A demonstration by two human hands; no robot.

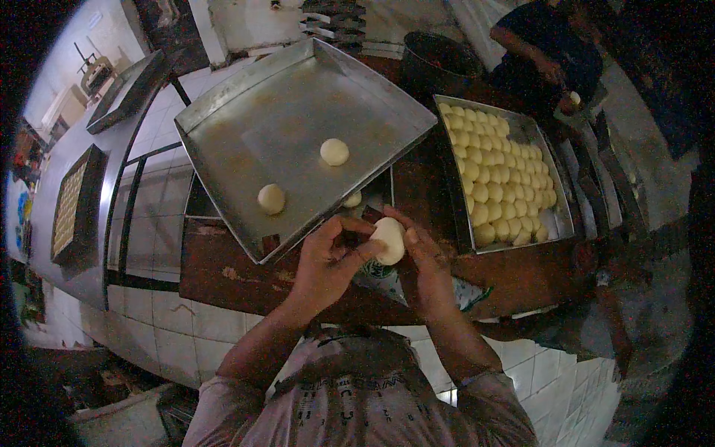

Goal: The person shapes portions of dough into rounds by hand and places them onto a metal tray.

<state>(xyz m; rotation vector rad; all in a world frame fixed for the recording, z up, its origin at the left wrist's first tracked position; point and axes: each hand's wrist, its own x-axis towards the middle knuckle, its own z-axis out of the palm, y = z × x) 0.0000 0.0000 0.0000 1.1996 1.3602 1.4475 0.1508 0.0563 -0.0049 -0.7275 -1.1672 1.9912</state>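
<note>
- Head view, hands: we find the left hand (328, 257) and the right hand (422, 249) brought together over the near edge of the bench (223, 272), with one pale dough ball (389, 240) pinched between them.
- Head view, grip: the left grip is closed on the ball from its left side, thumb and fingertips touching it; the right grip is closed on it from the right, fingers curled behind. Neither hand is free.
- Head view, nearest tray: the large metal tray (298, 97) lies tilted just beyond the hands and carries two shaped balls, one near its centre (334, 151) and one lower left (271, 199), well apart. A third small piece (352, 200) sits at the tray's near rim; we cannot tell whether it rests on the tray or under it.
- Head view, right: a second tray (560, 216) is packed with rows of finished balls; another person's hand (553, 71) works beyond it.
- Head view, left: a dark tray of small pieces (71, 208) stands on a steel counter, well apart.
- Judgement on technique: we would keep pressure light and even from both sides so the surface stays smooth, turn the ball rather than squeeze it, and match its size to the two already on the tray.
- Judgement on risk: the tray's tilt looks liable to let round pieces roll, so we advise gentle placement.
</note>
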